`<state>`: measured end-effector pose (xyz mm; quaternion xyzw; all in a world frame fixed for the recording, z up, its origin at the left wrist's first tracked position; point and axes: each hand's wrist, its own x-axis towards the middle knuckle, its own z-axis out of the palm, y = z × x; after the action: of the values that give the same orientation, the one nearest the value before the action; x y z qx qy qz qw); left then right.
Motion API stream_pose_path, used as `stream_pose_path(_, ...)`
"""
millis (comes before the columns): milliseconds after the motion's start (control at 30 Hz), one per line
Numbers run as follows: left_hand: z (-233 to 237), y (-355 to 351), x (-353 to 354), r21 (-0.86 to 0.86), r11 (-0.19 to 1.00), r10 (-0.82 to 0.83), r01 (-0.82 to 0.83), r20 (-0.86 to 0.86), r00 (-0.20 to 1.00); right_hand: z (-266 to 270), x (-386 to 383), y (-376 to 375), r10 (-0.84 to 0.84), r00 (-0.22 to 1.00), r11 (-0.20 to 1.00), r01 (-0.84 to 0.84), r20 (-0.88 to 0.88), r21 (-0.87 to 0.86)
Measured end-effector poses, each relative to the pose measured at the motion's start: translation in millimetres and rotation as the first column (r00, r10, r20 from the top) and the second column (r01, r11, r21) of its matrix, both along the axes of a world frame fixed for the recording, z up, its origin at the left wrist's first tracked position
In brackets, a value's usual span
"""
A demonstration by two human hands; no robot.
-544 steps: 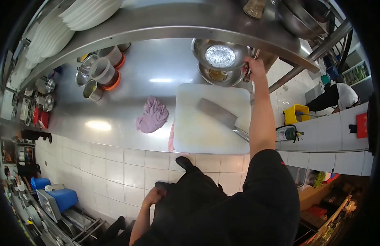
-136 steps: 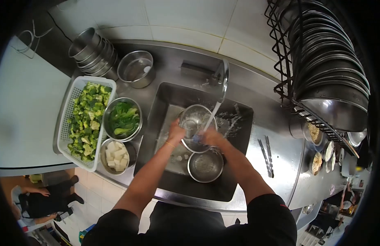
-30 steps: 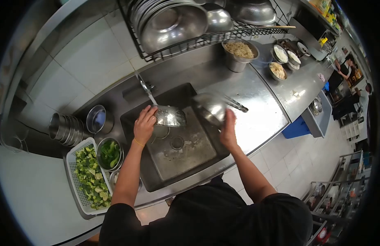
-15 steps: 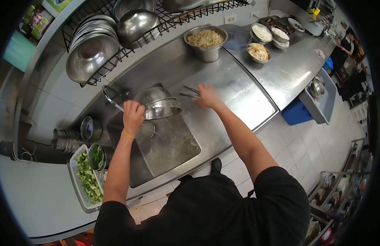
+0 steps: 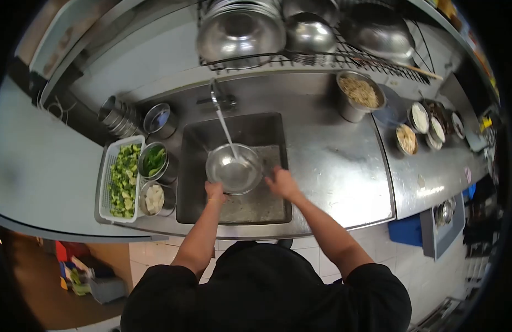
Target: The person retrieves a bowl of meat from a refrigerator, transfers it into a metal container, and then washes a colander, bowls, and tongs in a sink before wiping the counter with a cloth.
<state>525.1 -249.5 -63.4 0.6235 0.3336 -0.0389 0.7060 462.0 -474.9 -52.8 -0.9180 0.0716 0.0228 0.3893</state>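
A round metal bowl (image 5: 229,174) sits in the sink (image 5: 234,218), under a stream from the tap (image 5: 214,97). My left hand (image 5: 214,191) grips the bowl's near left rim, fingers partly hidden by it. Close to the bowl's right edge is my right hand (image 5: 282,183), smeared by motion. Whether it touches the rim or has anything between its fingers I cannot make out. A blurred streak shows inside the bowl on its right side.
Left of the sink stand a white basket (image 5: 105,188) of chopped green vegetables, a pot of green leaves (image 5: 153,160) and a pot of white pieces (image 5: 154,199). A pot of shredded food (image 5: 360,91) is back right. A wire rack (image 5: 344,58) of bowls hangs above.
My view has swung left. The tilted metal vessels in my left hand give way to one bowl under the tap. My right hand has come from the tongs on the counter to the bowl.
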Motion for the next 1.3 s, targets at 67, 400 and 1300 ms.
stream_pose_path(67, -56.6, 28.3, 13.3, -0.227, 0.974, -0.024, -0.007, -0.135, 0.991, -26.4, 19.9, 45.0, 0.098, 0.986, 0.994, -0.092, -0.132, 0.055)
stream_pose_path(400, -133.2, 87.1, 41.7, -0.330, 0.932, -0.168, 0.151, -0.024, 0.986, -49.6, 233.7, 99.1, -0.212, 0.967, 0.428, 0.220, -0.140, 0.876)
stream_pose_path(1300, -30.9, 101.7, 83.4, 0.701, 0.712, -0.472, -0.020, 0.500, 0.726, 26.9, 77.3, 50.7, 0.223, 0.925, 0.731, -0.367, -0.308, -0.575)
